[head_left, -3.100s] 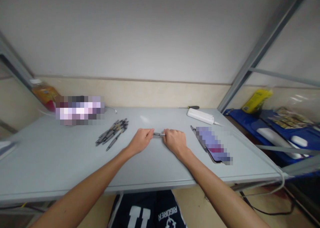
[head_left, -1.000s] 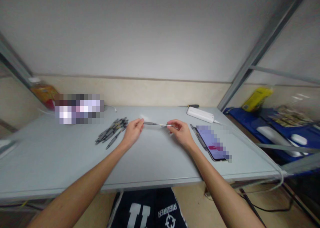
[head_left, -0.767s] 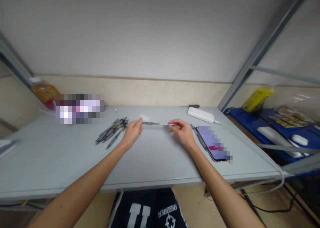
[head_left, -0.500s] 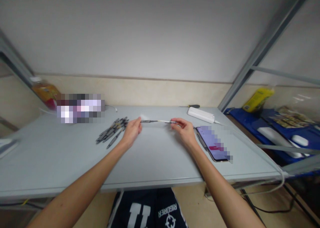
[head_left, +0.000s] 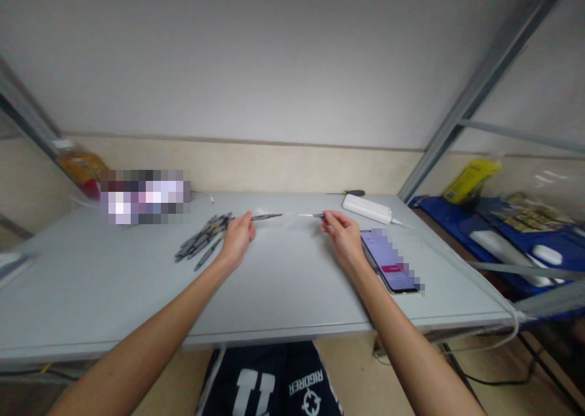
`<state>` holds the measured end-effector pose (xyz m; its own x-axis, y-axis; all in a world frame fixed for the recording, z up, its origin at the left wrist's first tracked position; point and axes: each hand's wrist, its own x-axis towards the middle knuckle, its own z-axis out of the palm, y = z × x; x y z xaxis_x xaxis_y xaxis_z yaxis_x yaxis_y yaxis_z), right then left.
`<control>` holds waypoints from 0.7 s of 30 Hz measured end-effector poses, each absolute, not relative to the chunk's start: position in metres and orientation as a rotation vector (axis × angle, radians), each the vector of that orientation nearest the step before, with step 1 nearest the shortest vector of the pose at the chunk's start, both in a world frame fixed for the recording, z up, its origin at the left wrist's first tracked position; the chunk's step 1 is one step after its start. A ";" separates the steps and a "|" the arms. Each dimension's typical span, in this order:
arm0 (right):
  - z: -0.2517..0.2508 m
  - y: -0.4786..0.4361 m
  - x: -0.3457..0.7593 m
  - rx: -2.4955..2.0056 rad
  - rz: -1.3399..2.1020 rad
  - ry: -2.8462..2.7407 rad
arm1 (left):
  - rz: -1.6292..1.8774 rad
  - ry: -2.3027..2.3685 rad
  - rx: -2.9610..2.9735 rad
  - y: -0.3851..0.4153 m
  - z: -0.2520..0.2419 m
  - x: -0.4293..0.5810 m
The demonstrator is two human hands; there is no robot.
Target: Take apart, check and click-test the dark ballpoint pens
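Observation:
My left hand (head_left: pixel 241 236) is closed around a grey pen (head_left: pixel 269 216), whose yellowish end points right. My right hand (head_left: pixel 342 230) pinches a thin pale rod with a dark end (head_left: pixel 311 215), perhaps a pen part; its pale end points left. A gap lies between the two pieces, which hover roughly in line over the grey table (head_left: pixel 283 282). Beside my left hand lies a pile of similar grey pens (head_left: pixel 201 239), with one pen (head_left: pixel 208 254) slightly apart on its near side. My fingers hide part of each held piece.
A phone (head_left: pixel 388 260) lies right of my right hand, partly over a dark object. Behind it are a white power strip (head_left: pixel 368 209) and a screwdriver (head_left: pixel 354 192). A bottle of amber liquid (head_left: pixel 82 163) and a blurred-out item (head_left: pixel 146 197) stand at the back left.
My hands have drawn apart, the right one moving right and the left slightly left. The pen and the pale rod, in line and apparently joined before, now have a gap between them.

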<state>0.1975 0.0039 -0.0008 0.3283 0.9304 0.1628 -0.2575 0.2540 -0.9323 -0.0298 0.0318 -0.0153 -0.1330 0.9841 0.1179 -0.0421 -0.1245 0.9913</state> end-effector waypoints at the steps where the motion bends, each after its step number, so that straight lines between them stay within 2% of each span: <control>1: -0.001 0.004 0.197 -0.970 0.966 -0.879 | 1.418 1.208 1.191 0.032 -0.015 -0.029; 21: 0.002 0.002 0.196 -0.993 0.963 -0.919 | 1.350 1.147 1.206 0.027 -0.013 -0.027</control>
<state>0.1959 0.0018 0.0015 0.2997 0.9381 0.1734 -0.2165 0.2439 -0.9453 -0.0269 0.0275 -0.0125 -0.0532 0.9939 0.0968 -0.0654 -0.1002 0.9928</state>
